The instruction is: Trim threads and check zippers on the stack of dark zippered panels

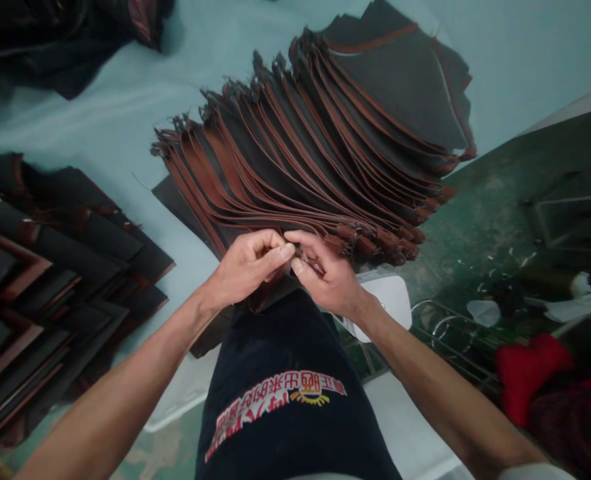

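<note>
- Two bare hands, left and right, met at the near edge of the table; the fingertips of each were pinched on a small dark brown end piece, held between them just above the lap. Its finer detail was hidden by the fingers.
- One large fanned row of dark grey flat panels with reddish-brown edging, laid leaning and overlapping on the pale blue table surface, directly beyond the hands; knotted, frayed corners showed along its left and right ends.
- Several overlapping stacks of dark grey panels with reddish-brown borders, at the left.
- One dark, soft-looking heap, far left.
- One navy apron with red-and-white lettering and a yellow sun print, worn below the hands.
- One white rounded plastic surface, just beside the right wrist.
- One bright red cloth, near right, above a green floor.
</note>
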A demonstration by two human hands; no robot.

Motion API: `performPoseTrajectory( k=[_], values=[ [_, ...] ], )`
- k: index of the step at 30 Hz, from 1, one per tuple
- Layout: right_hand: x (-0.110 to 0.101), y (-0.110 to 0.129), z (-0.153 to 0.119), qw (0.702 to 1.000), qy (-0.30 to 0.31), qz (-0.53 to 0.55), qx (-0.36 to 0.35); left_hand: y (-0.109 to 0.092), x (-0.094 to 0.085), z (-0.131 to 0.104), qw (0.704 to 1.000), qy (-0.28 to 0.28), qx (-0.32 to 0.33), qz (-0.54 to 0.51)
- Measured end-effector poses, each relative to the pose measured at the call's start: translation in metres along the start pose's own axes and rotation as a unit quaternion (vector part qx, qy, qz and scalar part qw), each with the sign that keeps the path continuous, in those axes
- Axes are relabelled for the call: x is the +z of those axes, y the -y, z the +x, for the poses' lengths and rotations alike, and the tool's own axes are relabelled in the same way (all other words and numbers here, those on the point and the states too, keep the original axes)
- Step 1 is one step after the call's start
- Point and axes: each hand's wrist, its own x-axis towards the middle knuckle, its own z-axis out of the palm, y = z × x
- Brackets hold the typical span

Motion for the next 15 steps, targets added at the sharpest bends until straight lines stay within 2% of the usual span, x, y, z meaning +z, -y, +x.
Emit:
performPoseTrajectory(
  k=[5, 8, 10, 11, 13, 15],
  values=[
    [0.008, 0.015, -0.027, 0.988, -0.105, -0.107, 0.027, -0.006, 0.002, 0.01, 0.995, 0.0, 0.059, 0.079],
    [0.015, 0.027, -0.049, 0.982, -0.137, -0.126, -0.021, -0.009, 0.003, 0.012, 0.989, 0.009, 0.083, 0.122],
    [0.024, 0.032, -0.058, 0.99, -0.095, -0.085, -0.065, -0.011, 0.004, 0.012, 0.988, 0.008, 0.085, 0.131],
    [0.03, 0.032, -0.059, 0.996, -0.056, -0.05, -0.055, -0.012, 0.005, 0.011, 0.988, 0.008, 0.082, 0.129],
    [0.045, 0.024, -0.053, 0.999, 0.024, 0.025, 0.026, -0.017, 0.008, 0.011, 0.99, 0.002, 0.07, 0.121],
    [0.058, 0.009, -0.036, 0.988, 0.058, 0.073, 0.123, -0.027, 0.01, 0.011, 0.99, 0.002, 0.067, 0.128]
  ],
)
